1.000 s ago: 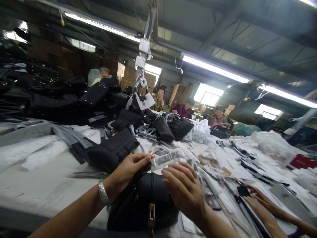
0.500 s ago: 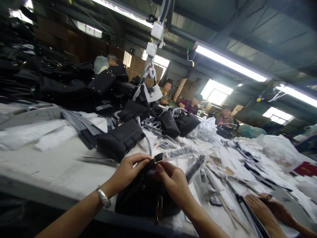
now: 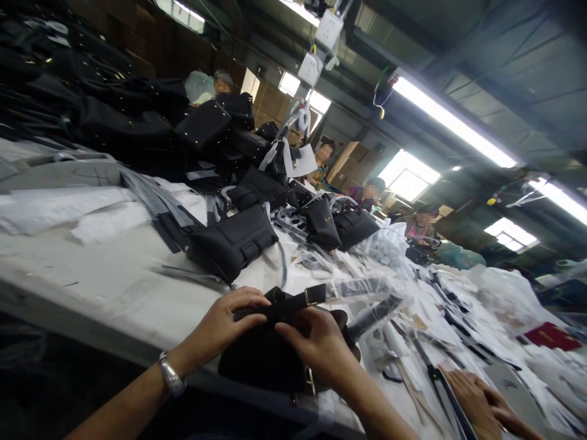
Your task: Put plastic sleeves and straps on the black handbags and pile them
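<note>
A small black handbag (image 3: pixel 257 360) with a gold clasp lies at the near edge of the white table (image 3: pixel 92 269). Across its top runs a black strap (image 3: pixel 293 304) with a gold buckle; its far end sits in a clear plastic sleeve (image 3: pixel 367 287). My left hand (image 3: pixel 224 324), a silver bracelet on its wrist, is closed with the fingers pinching the strap's near end. My right hand (image 3: pixel 316 345) is closed too, pinching the strap from below on top of the bag.
More black bags (image 3: pixel 232 241) and grey strips lie further back, with a tall stack of black bags (image 3: pixel 92 122) at far left. Wrapped straps, papers and plastic cover the right side. Another person's hands (image 3: pixel 477 397) rest at lower right. Several people sit at the far end.
The camera has tilted and swung right. My right hand went from hovering flat over the bag to pinching the strap. The strap now lies drawn out across the bag's top.
</note>
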Demonstrator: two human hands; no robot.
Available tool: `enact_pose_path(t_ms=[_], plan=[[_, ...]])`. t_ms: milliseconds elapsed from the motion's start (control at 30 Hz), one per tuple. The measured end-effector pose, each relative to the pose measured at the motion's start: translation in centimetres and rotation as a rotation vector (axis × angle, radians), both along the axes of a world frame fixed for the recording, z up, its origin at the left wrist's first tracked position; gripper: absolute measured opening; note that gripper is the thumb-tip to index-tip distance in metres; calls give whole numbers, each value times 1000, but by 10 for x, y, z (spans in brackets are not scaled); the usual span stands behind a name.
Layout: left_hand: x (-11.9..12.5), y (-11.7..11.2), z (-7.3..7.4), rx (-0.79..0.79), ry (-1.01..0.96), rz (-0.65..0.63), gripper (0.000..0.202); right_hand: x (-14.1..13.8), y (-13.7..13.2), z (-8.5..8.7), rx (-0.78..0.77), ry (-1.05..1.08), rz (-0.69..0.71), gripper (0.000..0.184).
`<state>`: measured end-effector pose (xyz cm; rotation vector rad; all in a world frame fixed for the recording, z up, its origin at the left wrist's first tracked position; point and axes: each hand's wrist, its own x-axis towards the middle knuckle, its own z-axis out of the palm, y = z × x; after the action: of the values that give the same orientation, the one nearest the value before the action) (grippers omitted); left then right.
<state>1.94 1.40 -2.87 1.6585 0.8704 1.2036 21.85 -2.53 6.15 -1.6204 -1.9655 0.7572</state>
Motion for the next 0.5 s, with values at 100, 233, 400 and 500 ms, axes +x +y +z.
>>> enact_pose_path(t_ms=[100, 233, 400, 500], plan=[[-4, 0, -5, -2, -22, -3, 17, -5, 0, -1, 1, -152, -4, 26], [-7, -3, -12, -24, -50, -41, 18, -5, 4, -12, -91, -39, 41, 26], [-4, -2, -12, -74, -97, -11, 13, 1, 13, -23, -124, 61, 21, 23], [-1, 0, -10, -62, -110, -5, 12, 1, 13, -20, -118, 72, 45, 23]])
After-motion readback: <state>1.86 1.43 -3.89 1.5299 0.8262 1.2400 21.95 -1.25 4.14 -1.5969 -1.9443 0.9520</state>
